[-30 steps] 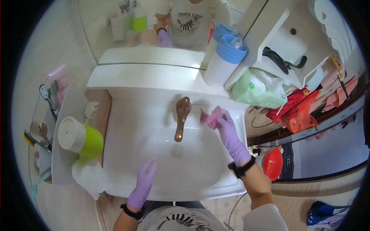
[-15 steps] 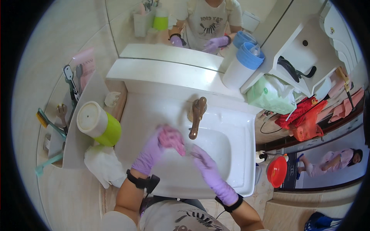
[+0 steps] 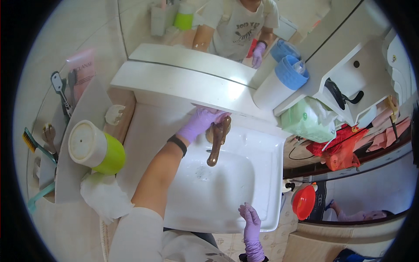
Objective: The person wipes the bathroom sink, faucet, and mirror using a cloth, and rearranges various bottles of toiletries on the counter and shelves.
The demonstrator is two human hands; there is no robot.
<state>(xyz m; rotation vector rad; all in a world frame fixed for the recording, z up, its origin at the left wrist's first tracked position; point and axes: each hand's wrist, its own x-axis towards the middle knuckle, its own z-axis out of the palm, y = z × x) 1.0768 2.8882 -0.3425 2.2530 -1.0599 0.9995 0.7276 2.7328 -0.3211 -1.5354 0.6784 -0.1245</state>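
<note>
My left hand (image 3: pixel 198 123), in a purple glove, reaches to the back of the white sink. Its fingers are closed on a pink cloth (image 3: pixel 223 116), pressed against the top rear of the bronze-coloured faucet (image 3: pixel 215 146). Most of the cloth is hidden by my hand and the faucet. Over the front right rim of the sink basin (image 3: pixel 235 179) hangs my right hand (image 3: pixel 252 222), also gloved in purple. Nothing is in it, and its fingers are loosely stretched out. A few water drops or suds lie in the basin, left of the spout.
Left of the sink stand a green-and-white cup (image 3: pixel 102 150), a white cloth (image 3: pixel 102 196) and a grey holder (image 3: pixel 74 161) with brushes. A blue-topped white container (image 3: pixel 279 83) and a green tissue pack (image 3: pixel 307 120) are at right. A red basin (image 3: pixel 303 202) and a person's pink sleeve lie beyond.
My left hand has carried the pink cloth from over the basin up to the faucet's rear. My right hand has drawn back toward the sink's front rim. The view has shifted slightly.
</note>
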